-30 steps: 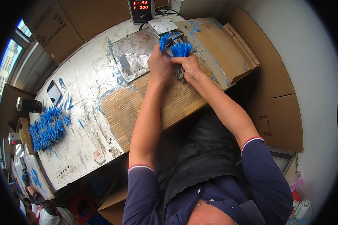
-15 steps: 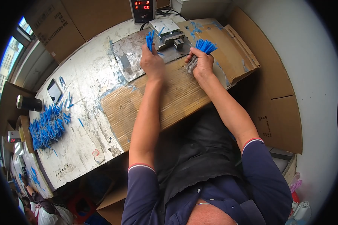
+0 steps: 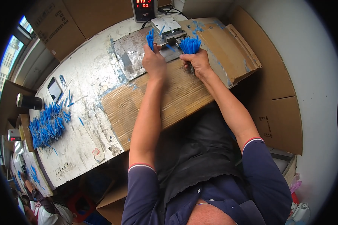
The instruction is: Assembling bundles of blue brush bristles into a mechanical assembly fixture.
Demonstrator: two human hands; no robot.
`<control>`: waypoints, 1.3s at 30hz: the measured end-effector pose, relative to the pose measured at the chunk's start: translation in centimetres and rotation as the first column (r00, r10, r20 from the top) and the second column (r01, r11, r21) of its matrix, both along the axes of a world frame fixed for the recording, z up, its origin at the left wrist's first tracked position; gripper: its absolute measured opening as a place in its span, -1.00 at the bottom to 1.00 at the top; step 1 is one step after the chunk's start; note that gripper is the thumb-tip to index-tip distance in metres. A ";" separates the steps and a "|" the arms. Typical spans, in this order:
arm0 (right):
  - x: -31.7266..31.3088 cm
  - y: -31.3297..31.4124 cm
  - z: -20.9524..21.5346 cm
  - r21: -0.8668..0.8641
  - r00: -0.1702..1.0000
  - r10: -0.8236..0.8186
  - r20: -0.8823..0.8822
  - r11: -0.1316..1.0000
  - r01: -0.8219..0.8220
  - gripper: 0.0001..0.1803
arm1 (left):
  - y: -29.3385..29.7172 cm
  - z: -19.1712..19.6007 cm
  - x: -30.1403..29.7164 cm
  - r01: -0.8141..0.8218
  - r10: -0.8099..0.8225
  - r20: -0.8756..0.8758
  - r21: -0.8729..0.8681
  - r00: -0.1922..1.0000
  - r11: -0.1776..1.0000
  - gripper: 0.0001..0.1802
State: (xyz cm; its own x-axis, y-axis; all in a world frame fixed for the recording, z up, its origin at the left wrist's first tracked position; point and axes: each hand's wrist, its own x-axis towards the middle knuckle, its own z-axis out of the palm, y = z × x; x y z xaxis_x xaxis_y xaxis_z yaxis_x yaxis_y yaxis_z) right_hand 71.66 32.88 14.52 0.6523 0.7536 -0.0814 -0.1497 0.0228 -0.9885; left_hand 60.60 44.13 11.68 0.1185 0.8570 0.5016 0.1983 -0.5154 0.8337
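Observation:
My left hand [image 3: 154, 63] is closed around a small bunch of thin blue pieces [image 3: 150, 39] that stick up above the fist. Its thumb side reaches toward a single blue piece [image 3: 170, 47] beside the metal fixture [image 3: 172, 34]; whether the fingers touch that piece I cannot tell. To the right, my right hand [image 3: 197, 63] grips a thick bundle of blue-tipped wires [image 3: 190, 45], tips fanned upward. Most of the thin stems are hidden by the hand. This bundle is just in front of the fixture and partly covers it.
A heap of blue-tipped wires [image 3: 49, 125] lies at the left on the white table [image 3: 86, 97], near a phone [image 3: 55, 90] and a dark cylinder [image 3: 29, 102]. Behind the fixture stands a box with a red display [image 3: 143, 10]. Cardboard [image 3: 169, 97] covers the table's front edge.
My right hand has moved left, bringing its bundle close to the fixture and turning the tips more upright. The left hand has shifted only slightly, its thumb side now extended toward the fixture.

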 end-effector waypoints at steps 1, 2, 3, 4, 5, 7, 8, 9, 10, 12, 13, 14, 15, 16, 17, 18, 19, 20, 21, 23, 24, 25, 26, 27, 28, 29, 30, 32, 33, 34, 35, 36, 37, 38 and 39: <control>0.3 0.1 -0.2 0.015 0.997 -0.077 0.011 0.997 0.077 -0.84 | 0.1 0.1 -0.1 -0.005 0.005 0.020 -0.013 1.000 1.000 -0.87; 0.5 0.2 -0.4 0.030 0.988 -0.154 0.021 0.988 0.153 -0.86 | 0.2 0.2 -0.2 -0.009 0.010 0.040 -0.026 0.999 1.000 -0.86; 0.7 0.3 -0.5 0.028 0.985 -0.171 0.003 0.985 0.171 -0.86 | 0.2 0.2 -0.2 -0.010 0.011 0.039 -0.027 0.999 1.000 -0.86; 0.8 0.5 -0.6 0.028 0.985 -0.171 0.002 0.985 0.170 -0.86 | 0.2 0.3 -0.3 -0.005 0.005 0.018 -0.039 1.000 0.999 -0.86; 0.9 0.7 -0.8 0.010 0.981 -0.196 0.009 0.981 0.195 -0.86 | 0.1 0.3 -0.3 0.001 -0.001 -0.004 -0.052 1.000 0.999 -0.86; 0.8 0.9 -0.9 -0.010 0.975 -0.221 0.015 0.975 0.221 -0.84 | 0.1 0.2 -0.3 0.005 -0.006 -0.027 -0.046 1.000 0.999 -0.86; 0.6 1.1 -1.1 0.003 0.970 -0.241 0.017 0.970 0.241 -0.84 | 0.1 0.1 -0.3 0.009 -0.011 -0.050 -0.039 0.999 0.999 -0.86; 0.6 1.2 -1.3 0.016 0.965 -0.263 0.020 0.965 0.263 -0.83 | 0.1 0.1 -0.3 0.011 -0.013 -0.051 -0.040 0.999 0.999 -0.86; 0.6 1.3 -1.4 0.016 0.964 -0.265 0.019 0.964 0.265 -0.83 | 0.1 0.1 -0.3 0.016 -0.018 -0.034 -0.053 0.999 0.998 -0.86; 0.7 1.6 -1.7 0.053 0.959 -0.284 0.020 0.958 0.282 -0.83 | 0.1 0.1 -0.3 0.022 -0.023 -0.018 -0.067 1.000 0.998 -0.85; 0.8 1.6 -1.8 0.053 0.959 -0.284 0.020 0.958 0.283 -0.83 | 0.1 0.0 -0.2 0.007 -0.008 -0.017 -0.058 1.000 0.998 -0.85; 0.9 1.6 -1.9 0.046 0.958 -0.286 0.018 0.957 0.285 -0.83 | 0.1 0.0 -0.2 -0.008 0.007 -0.016 -0.048 1.000 0.999 -0.84; 0.8 1.6 -1.9 0.039 0.958 -0.288 0.014 0.957 0.287 -0.83 | 0.1 0.0 -0.2 -0.008 0.007 -0.016 -0.048 1.000 0.999 -0.84; 0.8 1.6 -1.8 0.039 0.958 -0.288 0.014 0.957 0.287 -0.83 | 0.2 0.0 -0.2 -0.012 0.011 -0.018 -0.054 1.000 0.998 -0.86; 0.7 1.6 -1.7 0.032 0.959 -0.283 0.002 0.959 0.283 -0.84 | 0.2 0.0 -0.3 -0.016 0.015 -0.020 -0.059 1.000 0.998 -0.87; 0.8 1.5 -1.7 0.025 0.960 -0.279 -0.009 0.960 0.279 -0.84 | 0.3 -0.1 -0.2 -0.015 0.014 -0.019 -0.059 1.000 0.998 -0.87; 0.9 1.5 -1.7 0.025 0.960 -0.281 -0.008 0.959 0.281 -0.84 | 0.4 -0.2 -0.2 -0.070 0.068 -0.118 -0.013 0.991 0.997 -0.87; 1.0 1.5 -1.6 0.019 0.966 -0.259 -0.024 0.966 0.259 -0.85 | 0.4 -0.3 -0.1 -0.120 0.126 -0.212 0.039 0.969 0.992 -0.87; 1.0 1.5 -1.4 0.012 0.971 -0.236 -0.041 0.972 0.236 -0.85 | 0.4 -0.3 -0.1 -0.120 0.126 -0.213 0.038 0.969 0.992 -0.87; 0.9 1.2 -1.1 0.006 0.974 -0.217 -0.059 0.976 0.217 -0.86 | 0.3 -0.5 -0.1 -0.060 0.101 -0.268 0.157 0.958 0.986 -0.90; 1.0 1.1 -1.0 0.001 0.977 -0.197 -0.077 0.980 0.198 -0.86 | 0.2 -0.4 -0.1 -0.060 0.101 -0.267 0.157 0.958 0.986 -0.90; 1.1 0.9 -1.0 0.001 0.977 -0.197 -0.076 0.980 0.198 -0.86 | 0.0 -0.4 -0.1 -0.013 0.062 -0.305 0.159 0.950 0.987 -0.91; 1.4 0.6 -0.8 0.004 0.980 -0.157 -0.124 0.987 0.159 -0.86 | -0.1 -0.4 -0.1 0.034 0.023 -0.342 0.160 0.939 0.987 -0.91; 1.5 0.4 -0.7 0.009 0.978 -0.117 -0.171 0.993 0.120 -0.85 | -0.2 -0.4 -0.1 0.034 0.023 -0.341 0.160 0.940 0.987 -0.91; 1.6 0.3 -0.7 0.009 0.978 -0.117 -0.170 0.993 0.120 -0.85 | -0.2 -0.4 -0.1 0.066 -0.011 -0.353 0.145 0.936 0.987 -0.92; 1.6 0.2 -0.7 0.068 0.970 -0.125 -0.207 0.987 0.142 -0.85 | -0.2 -0.4 -0.1 0.098 -0.045 -0.364 0.130 0.930 0.987 -0.92; 1.6 0.2 -0.7 0.127 0.961 -0.131 -0.244 0.978 0.165 -0.84 | -0.1 -0.6 -0.1 0.097 -0.044 -0.364 0.130 0.930 0.987 -0.92; 1.5 0.1 -0.7 0.118 0.957 -0.140 -0.256 0.978 0.174 -0.83 | 0.1 -0.8 0.0 0.072 -0.017 -0.336 0.152 0.942 0.986 -0.89; 1.6 0.1 -0.8 0.109 0.952 -0.152 -0.267 0.976 0.186 -0.82 | 0.1 -0.7 0.0 0.072 -0.017 -0.336 0.151 0.942 0.986 -0.89; 1.6 0.1 -0.8 0.108 0.952 -0.152 -0.266 0.977 0.186 -0.82 | 0.0 -0.6 0.0 0.075 -0.022 -0.329 0.148 0.944 0.986 -0.89; 1.7 0.1 -0.9 0.096 0.957 -0.155 -0.245 0.978 0.183 -0.82 | 0.0 -0.6 0.1 0.078 -0.027 -0.323 0.145 0.946 0.986 -0.89; 1.7 0.2 -0.9 0.084 0.962 -0.157 -0.224 0.980 0.180 -0.81 | -0.1 -0.5 0.1 0.077 -0.027 -0.322 0.144 0.946 0.987 -0.89; 1.7 0.2 -0.9 0.084 0.962 -0.157 -0.223 0.980 0.179 -0.81 | -0.2 -0.4 0.1 0.084 -0.034 -0.331 0.137 0.943 0.987 -0.89; 1.7 0.2 -0.9 0.079 0.963 -0.135 -0.232 0.984 0.157 -0.82 | -0.2 -0.4 0.1 0.092 -0.043 -0.339 0.130 0.940 0.987 -0.89; 1.6 0.2 -0.9 0.075 0.964 -0.110 -0.241 0.988 0.132 -0.82 | -0.1 -0.5 0.0 0.090 -0.041 -0.339 0.129 0.940 0.988 -0.89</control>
State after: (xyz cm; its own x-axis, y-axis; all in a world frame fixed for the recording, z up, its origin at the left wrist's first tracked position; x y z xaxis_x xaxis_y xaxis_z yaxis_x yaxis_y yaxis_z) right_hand 73.21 33.05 13.58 0.7094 0.6815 -0.1798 -0.3689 0.1415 -0.9186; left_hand 60.64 43.98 11.20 0.3535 0.7652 0.5380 0.4150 -0.6437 0.6429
